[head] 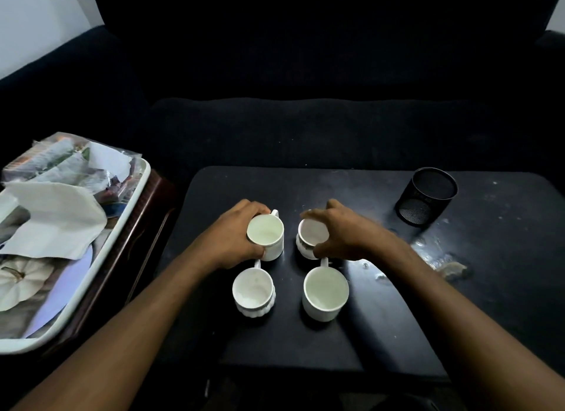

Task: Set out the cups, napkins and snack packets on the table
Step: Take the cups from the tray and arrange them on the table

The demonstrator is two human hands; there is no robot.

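Head view showed left hand [237, 237] fingers [255, 208] wrapped round one cup [265, 234], right hand [345, 234] fingers [308, 215] gripping another cup [310, 237] on the surface [397, 303].

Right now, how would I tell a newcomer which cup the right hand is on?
Start at the black table and its square of four white cups. Take the far row, then the cup on the right, under the right hand, whose fingers curl over its rim. Unlike the smooth far-left cup, it has a ribbed base and stands nearest the mesh pen holder.
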